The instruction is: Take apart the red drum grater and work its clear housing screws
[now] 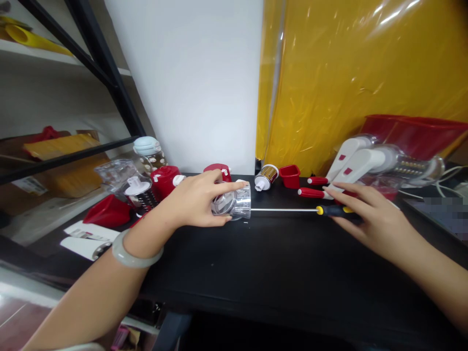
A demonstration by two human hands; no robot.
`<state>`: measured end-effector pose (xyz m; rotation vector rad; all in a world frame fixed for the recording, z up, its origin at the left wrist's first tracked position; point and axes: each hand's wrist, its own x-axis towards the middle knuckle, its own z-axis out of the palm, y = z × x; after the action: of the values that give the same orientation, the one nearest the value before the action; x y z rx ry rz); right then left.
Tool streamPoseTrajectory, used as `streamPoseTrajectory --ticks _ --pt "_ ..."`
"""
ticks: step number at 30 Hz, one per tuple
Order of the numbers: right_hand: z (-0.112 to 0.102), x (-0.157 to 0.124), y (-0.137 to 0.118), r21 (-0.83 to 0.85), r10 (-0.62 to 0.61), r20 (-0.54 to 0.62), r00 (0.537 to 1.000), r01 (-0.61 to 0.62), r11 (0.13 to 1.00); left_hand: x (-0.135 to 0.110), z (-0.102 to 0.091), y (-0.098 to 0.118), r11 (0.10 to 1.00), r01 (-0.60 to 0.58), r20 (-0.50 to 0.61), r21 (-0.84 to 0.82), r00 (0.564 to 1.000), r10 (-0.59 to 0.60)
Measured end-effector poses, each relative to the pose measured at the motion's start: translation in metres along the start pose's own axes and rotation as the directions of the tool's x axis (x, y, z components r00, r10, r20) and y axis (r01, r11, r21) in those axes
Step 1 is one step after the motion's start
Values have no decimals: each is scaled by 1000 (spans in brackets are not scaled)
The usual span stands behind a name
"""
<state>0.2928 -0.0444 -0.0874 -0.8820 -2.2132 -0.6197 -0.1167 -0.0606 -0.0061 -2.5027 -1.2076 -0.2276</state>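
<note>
My left hand [199, 200] is wrapped over a clear plastic cylindrical housing [243, 201] on the black table, thumb and index finger along its sides. From the housing's right end a screwdriver [329, 210] runs level to the right; its long metal shaft meets the housing, and its tip cannot be made out. The dark handle with yellow parts ends under my right hand [378, 214]. Those fingers are spread apart around the handle, the upper ones raised off it and the thumb just below. Part of the housing is hidden by my left hand.
Behind lie a grater drum [268, 176], a small red cup [290, 176] and white grater bodies with red handles [310, 193]. Red parts [166, 180], another drum [141, 192], white pieces [82, 243] and a blue-lidded bottle [148, 148] crowd the left. A red bin [413, 131] stands right.
</note>
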Motion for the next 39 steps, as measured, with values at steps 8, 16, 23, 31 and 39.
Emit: streamPoseTrajectory --ticks 8,16,23,31,39 --pt "-4 -3 -3 -81 75 210 975 -59 995 1 1 0 1000 -6 -6 6 1000 6" --pt "-3 -3 -3 17 80 219 972 -86 996 1 1 -1 1000 -18 -20 5 1000 18" --pt "-1 -4 1 91 75 126 989 -87 992 1 2 -1 1000 -22 -29 -3 999 22" --pt "3 -3 1 42 64 14 998 -65 997 0 2 -1 1000 -20 -23 -4 1000 20" --pt "1 -6 1 20 89 262 961 -97 995 1 2 0 1000 -14 -17 1 1000 14"
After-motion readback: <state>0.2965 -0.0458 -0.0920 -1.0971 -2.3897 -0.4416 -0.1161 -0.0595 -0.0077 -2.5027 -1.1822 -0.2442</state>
